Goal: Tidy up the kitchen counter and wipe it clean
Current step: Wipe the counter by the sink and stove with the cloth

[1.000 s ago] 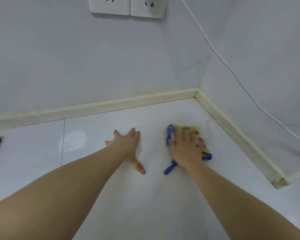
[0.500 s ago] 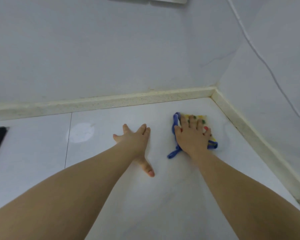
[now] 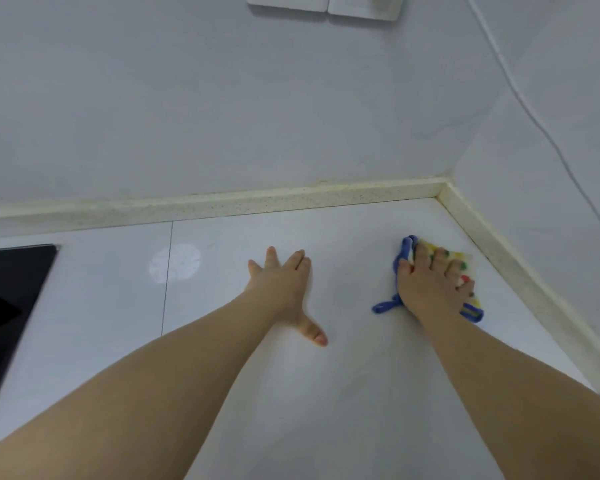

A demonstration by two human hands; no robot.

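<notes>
A white glossy counter (image 3: 343, 393) fills the lower view. My right hand (image 3: 430, 285) lies flat with spread fingers on a small cloth (image 3: 463, 259), yellow with coloured dots and a blue edge, pressing it onto the counter near the back right corner. My left hand (image 3: 281, 285) rests flat on the bare counter to the left of the cloth, fingers straight and thumb stuck out toward me. Most of the cloth is hidden under my right hand.
A cream upstand (image 3: 222, 202) runs along the back wall and down the right side. A black cooktop (image 3: 7, 292) sits at the left edge. Wall sockets (image 3: 326, 3) are at the top, and a white cable (image 3: 520, 95) hangs down the right wall.
My right hand has slid the cloth to the right, closer to the corner upstand. My left hand has stayed flat in about the same place.
</notes>
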